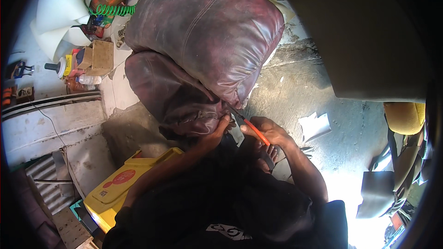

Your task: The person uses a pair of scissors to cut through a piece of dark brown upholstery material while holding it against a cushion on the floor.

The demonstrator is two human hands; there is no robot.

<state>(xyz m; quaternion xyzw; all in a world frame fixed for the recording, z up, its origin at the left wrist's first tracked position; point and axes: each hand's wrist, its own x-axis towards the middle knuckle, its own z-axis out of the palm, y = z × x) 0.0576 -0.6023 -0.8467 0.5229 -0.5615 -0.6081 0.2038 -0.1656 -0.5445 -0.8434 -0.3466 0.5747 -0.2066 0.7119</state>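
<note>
A large, worn maroon leather cushion [217, 32] stands in front of me, its stitched cover creased toward the near corner. Below it hangs a looser, folded part of maroon leather [157, 80]. My left hand [217, 131] is closed on the gathered edge of that lower leather. From the right, my right hand [270, 133] grips a slim tool with an orange handle [256, 130]. Its dark, narrow end reaches the seam where the two leather parts meet, close to my left fingertips. The tool's exact kind cannot be made out.
A yellow plastic container [113, 189] sits by my left forearm. Left are a wooden block [100, 58], a plastic bottle [89, 80] and white foam sheets [60, 9]. A green coiled hose [113, 10] lies behind. A white scrap [315, 126] rests on the concrete floor at right.
</note>
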